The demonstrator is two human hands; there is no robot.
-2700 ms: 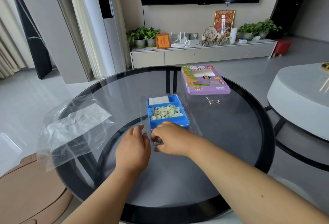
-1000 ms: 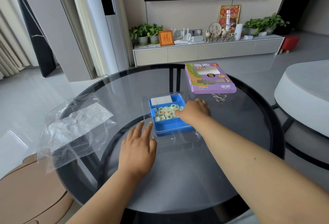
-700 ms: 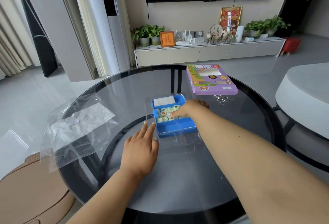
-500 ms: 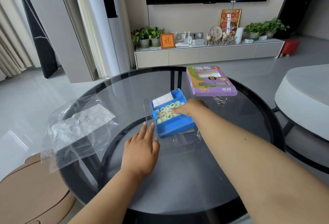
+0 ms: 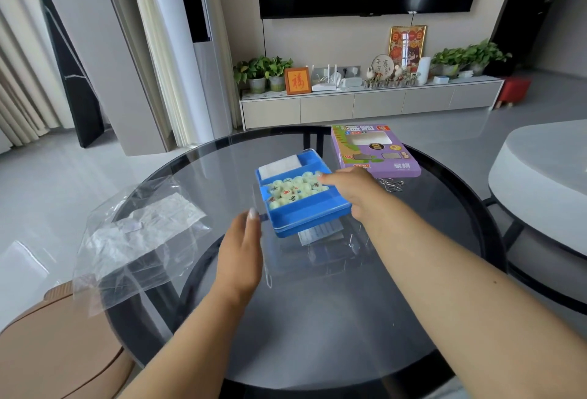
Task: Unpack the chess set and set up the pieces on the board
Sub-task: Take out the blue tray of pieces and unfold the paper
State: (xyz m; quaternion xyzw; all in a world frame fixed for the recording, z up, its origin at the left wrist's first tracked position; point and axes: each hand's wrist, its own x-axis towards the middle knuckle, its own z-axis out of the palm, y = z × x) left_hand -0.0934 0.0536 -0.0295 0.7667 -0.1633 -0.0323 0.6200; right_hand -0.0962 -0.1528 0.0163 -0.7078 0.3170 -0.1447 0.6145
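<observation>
Right hand (image 5: 346, 187): gripped tilted blue tray (image 5: 313, 211), thumb over the pieces (image 5: 293, 190).
Left hand (image 5: 243, 249): fingers straight, together, beside tray.
Box (image 5: 374, 151): purple, writing unreadable.

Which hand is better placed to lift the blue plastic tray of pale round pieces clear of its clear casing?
Right. The right hand already grips the blue plastic tray at its right edge and has it tilted up. The left hand lies open beside the clear casing, suited to steadying it.
</observation>
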